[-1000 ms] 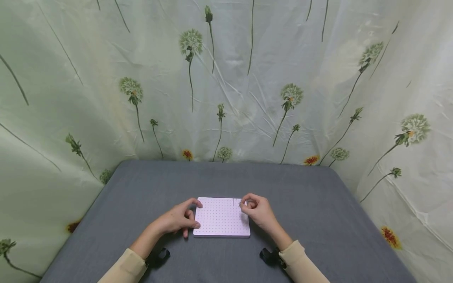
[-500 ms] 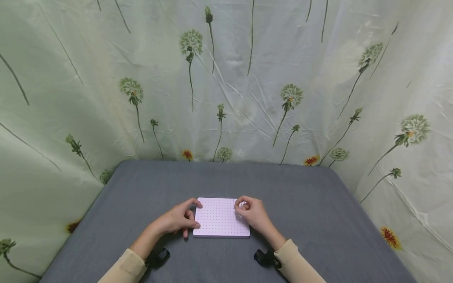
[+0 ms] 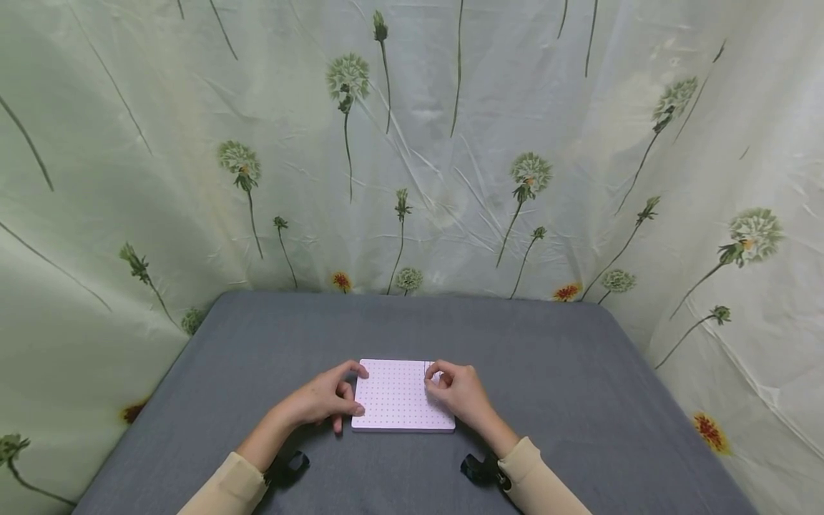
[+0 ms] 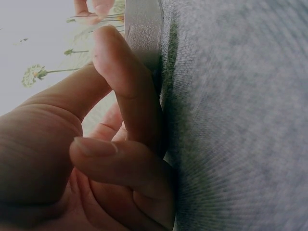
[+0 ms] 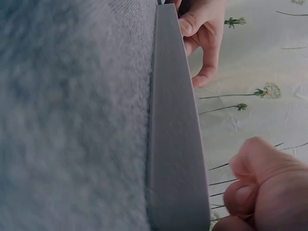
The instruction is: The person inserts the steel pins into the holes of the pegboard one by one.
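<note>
A flat white-pink pegboard with rows of small holes lies on the table. My left hand holds its left side, index fingertip on top near the far corner and thumb near the front corner. The other fingers curl low beside the board's edge. Over the board's far right part, my right hand pinches a thin dark pin between thumb and index finger. Several similar thin pins stand upright from the board close by that hand. In the head view the right fingers mostly cover the pinched pin.
Grey cloth covers the table. A pale curtain printed with dandelions hangs behind and at both sides. Black wrist cameras sit on both forearms, just in front of the board.
My right hand has moved left and slightly nearer along the board's far right part, then lowered a little. The left hand and the pegboard have stayed in place.
</note>
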Available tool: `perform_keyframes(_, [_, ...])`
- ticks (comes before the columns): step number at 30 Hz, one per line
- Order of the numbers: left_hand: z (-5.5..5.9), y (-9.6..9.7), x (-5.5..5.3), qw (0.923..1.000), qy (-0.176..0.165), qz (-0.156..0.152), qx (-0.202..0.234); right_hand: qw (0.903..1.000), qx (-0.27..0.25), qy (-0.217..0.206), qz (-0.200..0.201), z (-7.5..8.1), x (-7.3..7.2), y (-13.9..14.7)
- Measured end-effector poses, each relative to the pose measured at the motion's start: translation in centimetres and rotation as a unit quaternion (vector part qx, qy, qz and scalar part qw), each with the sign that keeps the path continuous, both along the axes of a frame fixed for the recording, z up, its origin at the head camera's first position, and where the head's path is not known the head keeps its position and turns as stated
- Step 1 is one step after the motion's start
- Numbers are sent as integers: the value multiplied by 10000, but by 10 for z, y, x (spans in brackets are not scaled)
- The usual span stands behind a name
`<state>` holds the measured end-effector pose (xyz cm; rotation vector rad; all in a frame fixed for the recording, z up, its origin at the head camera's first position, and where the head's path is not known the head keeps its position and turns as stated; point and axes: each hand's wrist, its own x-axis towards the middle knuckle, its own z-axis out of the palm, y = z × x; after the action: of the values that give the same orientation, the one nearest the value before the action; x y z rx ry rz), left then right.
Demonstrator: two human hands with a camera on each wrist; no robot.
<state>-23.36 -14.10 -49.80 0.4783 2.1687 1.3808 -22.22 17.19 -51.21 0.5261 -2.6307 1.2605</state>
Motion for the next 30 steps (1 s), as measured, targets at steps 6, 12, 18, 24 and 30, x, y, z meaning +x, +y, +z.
perform_keyframes(6, [1,0,0,10000,-4,36,-67,9998,51,-33,-187,-3,-2,-2])
perform_keyframes(12, [1,0,-1,10000,12,50,-79,9991,17,-128,-410,-2,-3,-5])
perform_keyframes(18, [0,0,0,10000,14,22,-62,9984,70,-184,-532,-2,-3,-6])
perform_keyframes(24, [0,0,-1,10000,-13,-7,-12,9979,66,-257,-592,-2,-4,-7])
perform_keyframes(30, [0,-1,-1,10000,13,-23,7,9977,201,-202,-610,-2,-3,-7])
